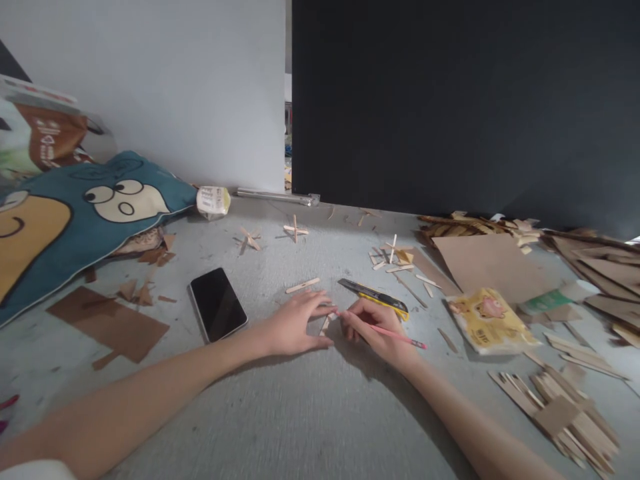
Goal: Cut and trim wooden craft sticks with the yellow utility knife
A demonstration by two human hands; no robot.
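My right hand [376,328] is closed on a pink pencil [395,336], its tip pointing left toward a small wooden stick [325,325] on the grey table [300,407]. My left hand [299,325] lies flat on the table with fingers stretched out, its fingertips on or right beside that stick. A yellow and black utility knife [375,295] lies just behind my right hand. Another loose wooden stick [303,286] lies a little beyond my left hand.
A black phone [217,304] lies left of my hands. A blue cartoon cushion [75,217] and brown cardboard pieces [113,327] fill the left. Cardboard sheets [493,267], a yellow packet [490,321] and stacked wooden sticks [565,410] crowd the right. Glued stick crosses [295,230] lie further back.
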